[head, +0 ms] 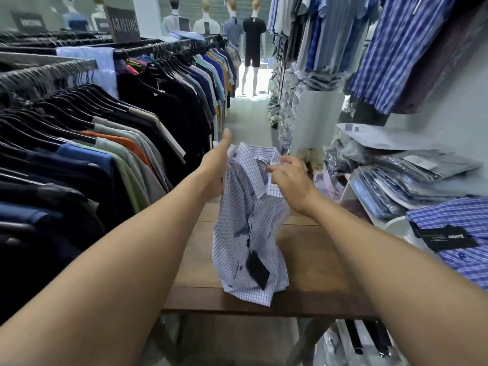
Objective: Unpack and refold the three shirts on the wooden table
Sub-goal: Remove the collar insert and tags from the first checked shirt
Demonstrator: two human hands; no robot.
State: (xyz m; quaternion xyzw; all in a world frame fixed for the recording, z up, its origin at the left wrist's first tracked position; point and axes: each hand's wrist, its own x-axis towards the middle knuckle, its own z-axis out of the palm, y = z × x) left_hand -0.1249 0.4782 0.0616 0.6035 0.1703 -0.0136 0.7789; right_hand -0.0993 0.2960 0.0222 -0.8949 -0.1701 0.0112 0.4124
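The left grip [217,165] holds one side of the white checked shirt [250,228], thumb up. The right grip [289,180] pinches its collar with bent fingers. The shirt hangs from both over the wooden worktop [317,260]. A black tag [257,270] dangles on its front.

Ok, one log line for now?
left hand grips checked shirt | right hand pinches collar | shirt held over wooden table | black tag dangling

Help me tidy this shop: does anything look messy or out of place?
The checked shirt hangs rumpled and unfolded over the wooden table, held up near its collar by the left hand and right hand, its black tag dangling.
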